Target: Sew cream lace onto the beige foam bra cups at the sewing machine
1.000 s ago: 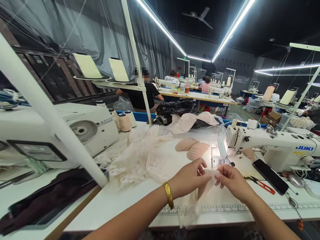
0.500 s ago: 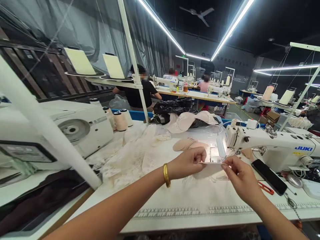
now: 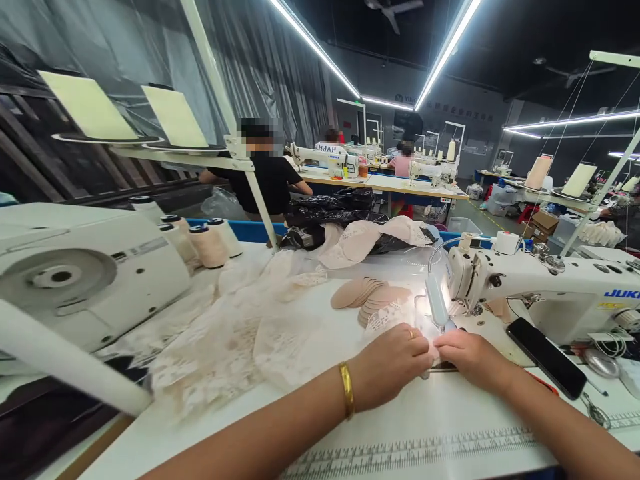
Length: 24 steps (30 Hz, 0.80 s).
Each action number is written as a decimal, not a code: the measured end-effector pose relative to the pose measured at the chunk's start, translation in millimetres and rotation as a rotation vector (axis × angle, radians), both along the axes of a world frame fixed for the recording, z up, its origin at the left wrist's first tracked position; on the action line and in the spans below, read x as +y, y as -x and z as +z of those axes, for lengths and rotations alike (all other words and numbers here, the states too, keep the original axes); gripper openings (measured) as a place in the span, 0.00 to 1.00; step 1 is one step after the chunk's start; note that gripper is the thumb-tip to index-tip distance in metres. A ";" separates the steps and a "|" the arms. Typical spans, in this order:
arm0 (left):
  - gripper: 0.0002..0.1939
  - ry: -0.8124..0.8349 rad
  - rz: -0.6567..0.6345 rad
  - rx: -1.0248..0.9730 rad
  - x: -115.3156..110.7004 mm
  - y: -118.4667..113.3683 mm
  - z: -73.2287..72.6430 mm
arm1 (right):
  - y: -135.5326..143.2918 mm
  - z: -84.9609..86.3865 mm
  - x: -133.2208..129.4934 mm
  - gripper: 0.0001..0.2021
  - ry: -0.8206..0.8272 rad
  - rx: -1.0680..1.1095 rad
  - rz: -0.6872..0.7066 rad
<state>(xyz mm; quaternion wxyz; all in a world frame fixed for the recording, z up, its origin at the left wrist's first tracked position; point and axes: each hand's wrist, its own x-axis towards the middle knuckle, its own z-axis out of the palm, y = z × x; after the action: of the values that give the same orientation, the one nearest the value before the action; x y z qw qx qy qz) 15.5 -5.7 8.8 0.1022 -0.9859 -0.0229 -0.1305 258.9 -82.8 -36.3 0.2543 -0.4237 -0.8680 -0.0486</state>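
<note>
Just in front of the lit needle area of a white sewing machine (image 3: 545, 280), my left hand (image 3: 400, 363) is closed on a pale lace piece (image 3: 387, 319), whose scalloped part spreads behind my fingers. My right hand (image 3: 465, 357) pinches the same pale fabric, close beside the left. A small lamp (image 3: 437, 301) shines over both. Behind the left hand lie beige oval pads (image 3: 357, 292) in overlapping stacks. My fingertips partly hide the fabric between them.
Lace fabric (image 3: 225, 340) covers the table's left side. Thread cones (image 3: 207, 245) stand behind it, near another machine (image 3: 90, 267). A black phone (image 3: 547, 357) lies at right. A ruler strip (image 3: 415, 450) runs along the front edge. A person in black (image 3: 267, 177) sits beyond.
Both hands have come closer together and down to the machine's needle area with the fabric. The lace edge now shows behind my left hand. The whole view has shifted somewhat.
</note>
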 end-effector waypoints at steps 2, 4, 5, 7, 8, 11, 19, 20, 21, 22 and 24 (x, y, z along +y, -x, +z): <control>0.07 0.023 0.093 0.036 3.0 -14.2 -2.3 | -8.9 -1.6 1.9 0.14 0.007 -0.013 0.023; 0.08 0.051 0.171 0.043 5.1 -21.3 -7.6 | -13.3 -1.5 0.5 0.14 0.005 0.002 0.026; 0.09 0.061 0.189 0.022 5.4 -22.3 -11.0 | -14.1 -0.5 -1.5 0.15 0.002 0.019 0.023; 0.10 0.074 0.182 -0.055 4.4 -21.3 -17.6 | -13.6 4.1 -7.6 0.18 0.005 0.045 0.007; 0.11 0.078 0.165 -0.100 3.5 -20.2 -20.0 | -12.8 7.4 -10.9 0.20 0.012 0.046 -0.002; 0.11 0.089 0.096 -0.176 1.1 -18.1 -23.3 | -10.5 17.7 -18.7 0.23 0.065 0.010 -0.026; 0.10 0.127 0.102 -0.215 -1.6 -24.8 -24.8 | -13.6 24.4 -22.5 0.20 0.151 -0.038 -0.037; 0.10 0.125 0.099 -0.220 -2.0 -25.8 -25.4 | -14.0 24.7 -22.9 0.19 0.151 -0.036 -0.033; 0.10 0.121 0.092 -0.223 -2.3 -26.7 -25.9 | -14.2 25.1 -23.4 0.19 0.152 -0.034 -0.030; 0.10 0.118 0.087 -0.223 -2.6 -27.5 -26.1 | -14.3 25.7 -23.8 0.18 0.153 -0.033 -0.026; 0.11 0.121 0.079 -0.215 -3.1 -28.2 -25.8 | -14.1 27.0 -24.4 0.18 0.162 -0.037 -0.027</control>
<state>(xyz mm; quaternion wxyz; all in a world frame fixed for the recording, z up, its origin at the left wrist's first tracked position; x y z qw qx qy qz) 43.6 -8.8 -17.0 0.0446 -0.9689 -0.0806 -0.2298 273.1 -107.2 -9.3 0.2025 -0.4536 -0.8678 0.0103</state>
